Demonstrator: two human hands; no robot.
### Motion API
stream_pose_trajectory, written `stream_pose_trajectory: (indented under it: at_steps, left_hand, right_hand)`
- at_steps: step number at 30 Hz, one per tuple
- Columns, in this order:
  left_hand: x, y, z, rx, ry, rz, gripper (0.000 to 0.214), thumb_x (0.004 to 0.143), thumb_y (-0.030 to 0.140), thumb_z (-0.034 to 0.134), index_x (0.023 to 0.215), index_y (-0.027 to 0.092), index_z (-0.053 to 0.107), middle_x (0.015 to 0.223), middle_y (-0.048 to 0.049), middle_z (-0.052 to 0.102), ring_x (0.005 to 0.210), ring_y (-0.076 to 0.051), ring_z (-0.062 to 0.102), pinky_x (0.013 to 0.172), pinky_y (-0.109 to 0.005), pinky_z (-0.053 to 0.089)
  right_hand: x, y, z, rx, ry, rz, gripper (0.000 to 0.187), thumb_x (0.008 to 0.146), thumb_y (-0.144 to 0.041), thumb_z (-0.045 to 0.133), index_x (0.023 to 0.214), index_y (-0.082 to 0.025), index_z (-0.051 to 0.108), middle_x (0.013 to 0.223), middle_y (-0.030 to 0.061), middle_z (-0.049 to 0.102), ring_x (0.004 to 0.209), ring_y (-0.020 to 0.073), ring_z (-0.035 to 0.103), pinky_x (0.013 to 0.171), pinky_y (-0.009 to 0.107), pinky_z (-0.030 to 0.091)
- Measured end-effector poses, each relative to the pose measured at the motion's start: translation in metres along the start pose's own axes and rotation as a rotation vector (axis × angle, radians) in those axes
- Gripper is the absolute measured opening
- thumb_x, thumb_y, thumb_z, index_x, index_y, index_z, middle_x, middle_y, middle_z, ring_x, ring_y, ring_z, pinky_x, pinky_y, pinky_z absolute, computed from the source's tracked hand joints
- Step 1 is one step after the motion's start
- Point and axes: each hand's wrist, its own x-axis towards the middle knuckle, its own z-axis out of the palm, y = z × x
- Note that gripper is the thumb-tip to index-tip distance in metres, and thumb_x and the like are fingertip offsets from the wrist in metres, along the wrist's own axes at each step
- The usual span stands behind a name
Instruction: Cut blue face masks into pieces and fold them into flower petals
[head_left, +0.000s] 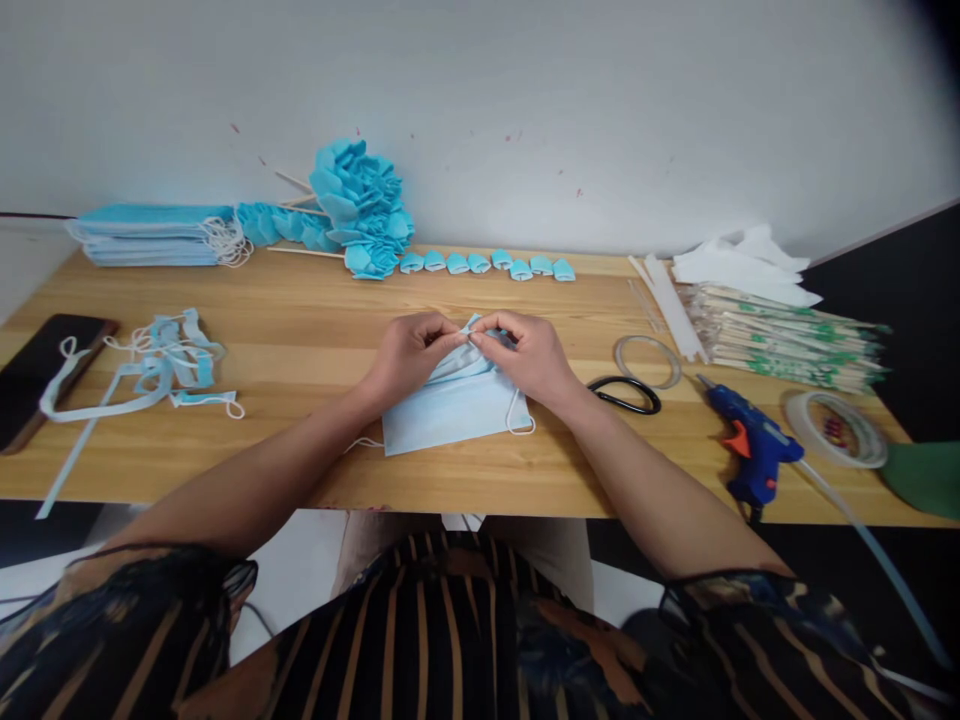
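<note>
A light blue face mask (442,410) with white ear loops lies on the table in front of me. My left hand (421,350) pinches its far edge between thumb and fingertips. Close beside it, my right hand (523,350) pinches the same edge, so the two sets of fingertips nearly meet. The mask's pleats are raised and bunched under the fingers, while its near part lies flat. One ear loop curls out below my right hand. Exactly what the fingertips press together is too small to make out.
Stacked masks (150,235), blue fabric flowers (360,200) and a row of folded petals (480,264) line the back. Mask scraps (176,350) and a phone (52,370) lie left. Scissors (626,395), a glue gun (750,435), tape (836,430) and wrapped sticks (787,340) lie right.
</note>
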Motion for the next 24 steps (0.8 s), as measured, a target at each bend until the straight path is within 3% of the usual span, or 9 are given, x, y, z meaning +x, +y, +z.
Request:
stream_pose_trajectory:
  at_steps: [9,15,19,24]
  left_hand:
    - [0.001,0.001,-0.001,0.041,-0.023,0.05,0.031,0.091,0.043,0.065,0.071,0.019,0.066,0.069,-0.0015,0.068,0.065,-0.013,0.056,0.064,-0.028,0.042]
    - [0.002,0.0,-0.003,0.045,-0.035,0.047,0.028,0.09,0.037,0.064,0.068,0.019,0.064,0.067,0.0001,0.064,0.064,-0.012,0.054,0.063,-0.027,0.042]
    - [0.001,0.002,-0.005,0.04,-0.027,0.023,0.03,0.089,0.039,0.064,0.067,0.019,0.064,0.065,0.0,0.063,0.063,-0.012,0.051,0.062,-0.027,0.04]
    - [0.002,0.0,-0.005,0.052,-0.022,0.009,0.03,0.088,0.042,0.064,0.069,0.019,0.065,0.067,-0.0011,0.065,0.064,-0.013,0.052,0.061,-0.027,0.039]
  right_hand:
    - [0.001,0.001,-0.003,-0.065,0.03,-0.029,0.019,0.091,-0.031,0.059,0.082,-0.022,0.072,0.075,0.0006,0.074,0.07,0.0168,0.063,0.071,0.03,0.047]
    - [0.004,0.005,-0.007,-0.061,0.107,-0.085,0.016,0.092,-0.028,0.059,0.082,-0.024,0.071,0.117,0.006,0.079,0.104,0.0236,0.072,0.082,0.037,0.053]
    - [0.005,0.008,-0.012,0.008,0.133,-0.036,0.015,0.091,-0.029,0.062,0.082,-0.024,0.073,0.118,0.0061,0.079,0.1,0.0218,0.072,0.076,0.035,0.056]
    - [0.006,0.009,-0.013,0.038,0.131,-0.024,0.016,0.093,-0.031,0.063,0.089,-0.024,0.077,0.119,0.0065,0.078,0.105,0.0221,0.072,0.079,0.036,0.057]
